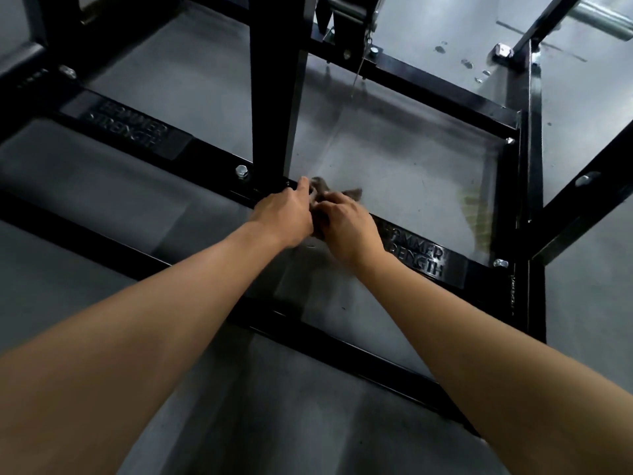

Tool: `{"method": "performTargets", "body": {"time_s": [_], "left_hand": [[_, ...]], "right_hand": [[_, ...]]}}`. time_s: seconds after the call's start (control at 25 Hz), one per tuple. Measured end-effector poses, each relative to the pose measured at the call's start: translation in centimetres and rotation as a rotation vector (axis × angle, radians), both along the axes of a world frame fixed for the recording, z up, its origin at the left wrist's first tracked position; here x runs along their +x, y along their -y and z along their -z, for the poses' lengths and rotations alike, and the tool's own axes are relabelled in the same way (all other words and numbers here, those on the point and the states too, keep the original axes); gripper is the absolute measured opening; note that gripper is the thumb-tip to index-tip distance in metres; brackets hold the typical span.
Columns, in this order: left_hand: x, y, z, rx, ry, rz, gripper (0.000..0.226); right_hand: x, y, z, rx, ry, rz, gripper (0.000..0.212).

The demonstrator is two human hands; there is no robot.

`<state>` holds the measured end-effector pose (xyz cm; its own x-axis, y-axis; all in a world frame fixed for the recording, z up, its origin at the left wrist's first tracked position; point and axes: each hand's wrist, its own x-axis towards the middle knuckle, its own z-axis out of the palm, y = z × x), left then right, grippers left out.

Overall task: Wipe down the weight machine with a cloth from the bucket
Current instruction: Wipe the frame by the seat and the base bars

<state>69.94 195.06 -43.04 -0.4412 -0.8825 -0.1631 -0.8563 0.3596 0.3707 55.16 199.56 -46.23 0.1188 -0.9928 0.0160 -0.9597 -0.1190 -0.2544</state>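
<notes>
Gripping the cloth point(354, 193) in curled left hand point(285, 214) and right hand point(346, 229), pressed on the near bar point(424, 260) right of the post point(274, 97), probably to scrub that joint.

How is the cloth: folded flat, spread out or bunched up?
Bunched up. The cloth shows as a crumpled lump with uneven corners sticking out between the left hand and right hand, on the frame bar.

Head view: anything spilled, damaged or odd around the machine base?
Two things: dark blotches on the floor near the far corner bracket, like drips or scuffs, and a yellowish streaked patch beside the right rail; stain or reflection, cannot tell.
</notes>
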Motion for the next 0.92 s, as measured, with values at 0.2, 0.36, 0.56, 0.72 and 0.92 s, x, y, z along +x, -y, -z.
{"method": "performTargets", "body": {"time_s": [0.2, 0.36, 0.56, 0.72, 0.92], "left_hand": [[0.0, -0.3, -0.7, 0.065, 0.009, -0.011, 0.034], [0.4, -1.4, -0.9, 0.076, -0.009, 0.005, 0.026], [0.0, -1.6, -1.8, 0.049, 0.075, 0.043, 0.037], [-1.0, -2.0, -1.6, 0.019, 0.101, 0.187, 0.042], [-2.7, -3.6, -2.0, -0.042, 0.195, 0.322, 0.044]], "right_hand": [[-1.9, -6.1, -0.3, -0.089, -0.131, 0.042, 0.047], [-0.7, -4.1, -0.5, -0.097, -0.11, 0.129, 0.042], [-0.3, -6.5, 0.6, -0.055, -0.023, 0.159, 0.049], [-3.0, -8.7, -0.1, -0.063, -0.065, 0.141, 0.047], [-3.8, -7.9, -1.4, -0.01, 0.092, 0.417, 0.058]]}}
